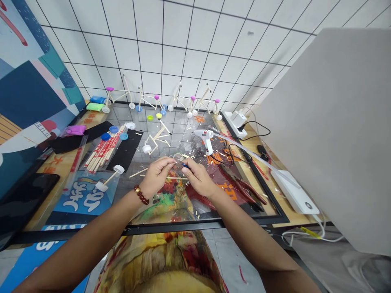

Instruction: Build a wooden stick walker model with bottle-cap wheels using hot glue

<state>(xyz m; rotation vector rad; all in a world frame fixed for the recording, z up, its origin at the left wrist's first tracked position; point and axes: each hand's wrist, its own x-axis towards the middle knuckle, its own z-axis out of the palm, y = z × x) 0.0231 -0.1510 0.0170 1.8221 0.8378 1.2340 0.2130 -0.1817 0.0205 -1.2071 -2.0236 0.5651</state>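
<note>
Near the middle of the glass-topped table, my left hand (159, 173) pinches something small that I cannot make out. Close beside it on the right, my right hand (197, 175) is closed on a small dark blue tool, its tip pointing toward the left fingertips. Thin wooden sticks (139, 172) lie under and beside my hands. A small stick frame (157, 136) with a white cap stands just beyond them. The white glue gun (205, 139) rests past my right hand, among scattered stick bits.
Several stick frames (180, 97) with caps line the tiled wall. Bundled sticks (105, 152), caps and black sheets lie left, near a stick with two white caps (110, 178). Red-handled pliers (244, 185), a power strip (235, 124), cables and a white box (295, 193) are right.
</note>
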